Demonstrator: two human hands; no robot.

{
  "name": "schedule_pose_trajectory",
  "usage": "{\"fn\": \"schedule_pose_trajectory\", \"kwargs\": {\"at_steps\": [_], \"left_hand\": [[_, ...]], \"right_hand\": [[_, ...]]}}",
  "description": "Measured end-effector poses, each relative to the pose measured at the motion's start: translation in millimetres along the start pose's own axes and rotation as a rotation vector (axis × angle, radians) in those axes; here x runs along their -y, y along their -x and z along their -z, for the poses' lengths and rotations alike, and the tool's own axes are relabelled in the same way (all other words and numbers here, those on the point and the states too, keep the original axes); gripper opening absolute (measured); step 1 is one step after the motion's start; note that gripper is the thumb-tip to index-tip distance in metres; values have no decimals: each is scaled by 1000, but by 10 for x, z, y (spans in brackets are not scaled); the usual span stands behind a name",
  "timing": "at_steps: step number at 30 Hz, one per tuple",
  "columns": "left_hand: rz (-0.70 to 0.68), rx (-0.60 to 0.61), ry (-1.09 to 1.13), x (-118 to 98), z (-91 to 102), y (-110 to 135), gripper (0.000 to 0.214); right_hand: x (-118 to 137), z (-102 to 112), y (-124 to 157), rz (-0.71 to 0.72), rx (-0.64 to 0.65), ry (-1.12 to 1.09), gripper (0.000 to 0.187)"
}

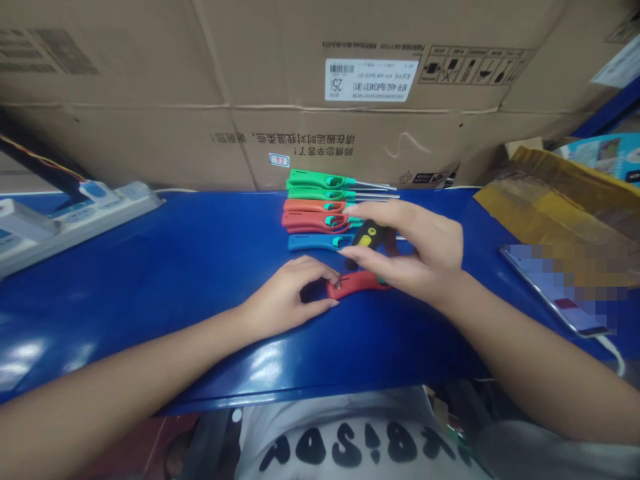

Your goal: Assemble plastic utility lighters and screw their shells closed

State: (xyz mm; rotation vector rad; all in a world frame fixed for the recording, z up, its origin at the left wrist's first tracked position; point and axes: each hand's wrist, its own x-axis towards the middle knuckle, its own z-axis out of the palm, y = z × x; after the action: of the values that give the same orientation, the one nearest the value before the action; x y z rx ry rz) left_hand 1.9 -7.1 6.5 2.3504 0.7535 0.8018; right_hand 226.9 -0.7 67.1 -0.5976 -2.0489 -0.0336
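Observation:
My left hand pinches the butt end of a red gas lighter lying on the blue table. My right hand is closed around a small black tool with yellow marks, just above that lighter; its working end is hidden, so its kind is unclear. Beyond lies a row of long-nosed lighters side by side: a blue one, a red one, an orange one and green ones. Their metal tubes point right, partly covered by my right hand.
A large cardboard box stands along the table's back edge. On the left is a white power strip with plugs in it. A phone with a white cable lies on the right, beside a brown-taped package.

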Motion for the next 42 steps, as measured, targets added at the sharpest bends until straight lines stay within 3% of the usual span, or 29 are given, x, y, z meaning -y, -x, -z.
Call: {"fn": "schedule_pose_trajectory", "kwargs": {"at_steps": [2,6,10,12,16,21,26,32,38,42], "left_hand": [[1,-3,5,6,-3,1,16],[4,-10,-3,19,-9,3,21],[9,6,3,17,-9,5,16],[5,2,5,18,-10,6,16],[-6,-12,2,20,-13,8,21],[-10,-4,5,7,-8,1,18],[15,4,-7,22,-8,5,21],[-14,-2,10,25,-13,9,20],[-6,-3,-1,25,-13,10,21],[-6,2,-4,20,-12,10,20]], "right_hand": [[-3,1,-7,2,13,15,33],[3,-2,-23,-161,151,-168,39],[-14,6,-24,-39,19,-56,33],[-13,12,-25,-36,12,-41,32],[-9,8,-25,-219,184,-230,42],[-25,-13,-1,-24,1,-43,32],[16,-3,-11,-210,165,-219,45],[-27,16,-16,35,-54,40,24],[-5,-20,-22,-202,154,-238,39],[-33,3,-24,-47,26,-105,33]]}}
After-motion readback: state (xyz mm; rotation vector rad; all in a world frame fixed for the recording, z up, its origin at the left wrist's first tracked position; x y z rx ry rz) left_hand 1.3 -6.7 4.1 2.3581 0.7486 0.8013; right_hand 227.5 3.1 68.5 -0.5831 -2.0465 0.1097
